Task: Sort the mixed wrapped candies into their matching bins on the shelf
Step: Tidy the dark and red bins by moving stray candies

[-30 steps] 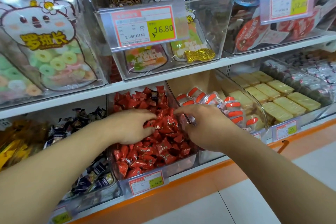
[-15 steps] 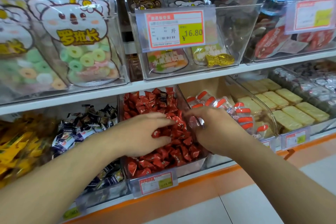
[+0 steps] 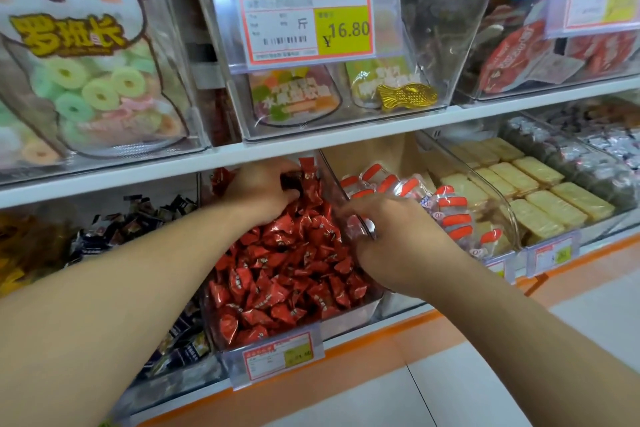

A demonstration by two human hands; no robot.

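Red candies (image 3: pixel 287 274) lie under both hands, left hand (image 3: pixel 261 189) reaching deeper than right hand (image 3: pixel 394 239)

Both bare hands reach into the clear plastic bin (image 3: pixel 349 317) full of shiny red wrapped candies (image 3: pixel 287 274), the left hand (image 3: pixel 261 189) curled on dark candy at the back and the right hand (image 3: pixel 394 243) on its right wall.

White shelf (image 3: pixel 311 146) — clear candy bins (image 3: pixel 398 80)
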